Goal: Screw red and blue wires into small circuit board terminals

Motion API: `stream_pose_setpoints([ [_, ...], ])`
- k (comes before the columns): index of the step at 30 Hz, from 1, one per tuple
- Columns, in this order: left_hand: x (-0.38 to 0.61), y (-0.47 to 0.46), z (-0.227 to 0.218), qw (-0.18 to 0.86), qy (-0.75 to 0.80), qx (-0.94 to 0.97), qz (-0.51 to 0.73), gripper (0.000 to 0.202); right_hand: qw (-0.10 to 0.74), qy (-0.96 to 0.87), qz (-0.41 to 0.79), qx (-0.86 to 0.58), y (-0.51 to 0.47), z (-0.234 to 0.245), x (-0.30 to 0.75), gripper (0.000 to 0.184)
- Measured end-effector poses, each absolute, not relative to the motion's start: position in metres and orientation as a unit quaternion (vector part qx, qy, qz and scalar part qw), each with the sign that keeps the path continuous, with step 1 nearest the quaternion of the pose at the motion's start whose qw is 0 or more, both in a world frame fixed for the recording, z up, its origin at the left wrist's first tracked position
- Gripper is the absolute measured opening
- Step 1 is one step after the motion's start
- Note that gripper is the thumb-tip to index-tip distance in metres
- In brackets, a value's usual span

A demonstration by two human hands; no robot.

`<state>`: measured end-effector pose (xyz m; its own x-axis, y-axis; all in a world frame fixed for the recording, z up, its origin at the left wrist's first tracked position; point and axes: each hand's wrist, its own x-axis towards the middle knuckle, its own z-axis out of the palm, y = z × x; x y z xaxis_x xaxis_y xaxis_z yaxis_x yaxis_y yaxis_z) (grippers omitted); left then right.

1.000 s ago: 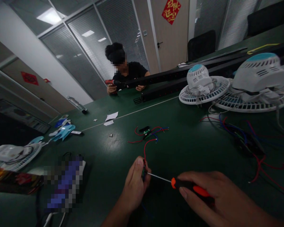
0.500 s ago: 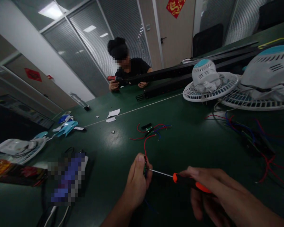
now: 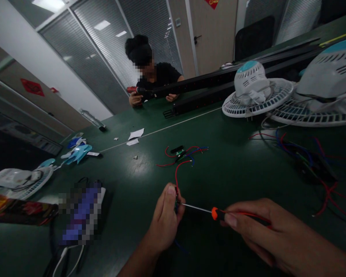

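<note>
My left hand (image 3: 167,215) pinches a small green circuit board (image 3: 177,203), mostly hidden by the fingers. A red wire (image 3: 177,173) curves up from the board, and a blue wire (image 3: 181,248) trails below. My right hand (image 3: 265,231) is closed round the handle of a screwdriver with an orange and black grip (image 3: 216,214). Its thin metal shaft points left, the tip at the board's edge by my left fingers; exact contact cannot be made out. Beyond my hands lies another small circuit board (image 3: 180,153) with red and blue wires.
More wired parts (image 3: 308,157) lie at right, below two white fan heads (image 3: 252,92). Across the green table (image 3: 118,215), a co-worker (image 3: 155,77) holds a red and black power tool (image 3: 135,90) at a long black bar (image 3: 202,84). Paper scraps (image 3: 136,134) lie mid-table.
My right hand has gone from loosely spread fingers over the handle to a closed grip round it. The left hand still holds the board. The view has shifted slightly.
</note>
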<state>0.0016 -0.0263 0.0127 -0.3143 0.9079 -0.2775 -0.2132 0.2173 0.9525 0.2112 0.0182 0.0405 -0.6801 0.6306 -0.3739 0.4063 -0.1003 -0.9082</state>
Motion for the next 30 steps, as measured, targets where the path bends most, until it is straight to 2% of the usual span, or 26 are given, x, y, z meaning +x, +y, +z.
stream_pose_setpoints([
  [13,-0.0001,-0.0274,0.0123,0.496,0.609,0.323,0.527,0.041,0.076,-0.681,0.625,-0.374,0.0208,0.0434,0.2107,0.038],
  [18,0.0001,-0.0261,0.0131,0.499,0.611,0.321,0.524,0.042,0.081,-0.709,0.588,-0.381,0.0207,0.0474,0.209,0.035],
  [30,-0.0005,-0.0268,0.0127,0.506,0.608,0.316,0.523,0.039,0.103,-0.718,0.571,-0.385,0.0193,0.0436,0.2099,0.038],
])
